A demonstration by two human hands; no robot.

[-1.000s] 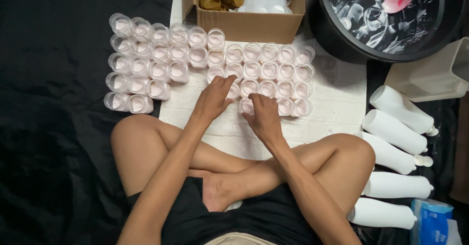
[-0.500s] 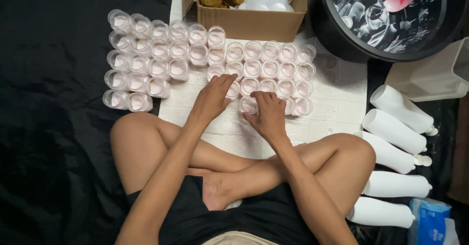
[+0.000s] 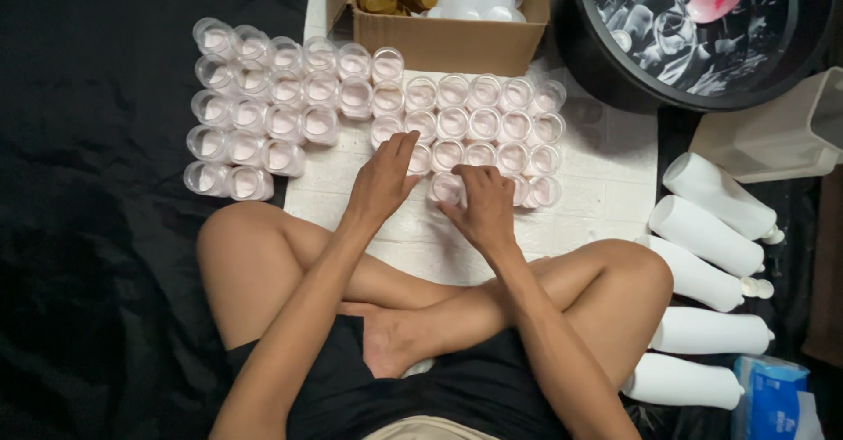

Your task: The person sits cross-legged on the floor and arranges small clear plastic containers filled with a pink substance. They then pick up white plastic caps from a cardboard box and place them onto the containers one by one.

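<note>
Your left hand [image 3: 384, 179] lies flat and open with its fingertips touching the small clear jars [image 3: 457, 128] of pale pink stuff in the front rows, while your right hand [image 3: 481, 205] curls its fingers around one jar [image 3: 445, 187] at the near edge of the block. Beyond them sit the black tub [image 3: 615, 71] at upper right, the white mat [image 3: 606, 185] under the jars, and the cardboard box [image 3: 439, 43] of gold lids. White bottles [image 3: 702, 229] lie on their sides beside your right knee.
</note>
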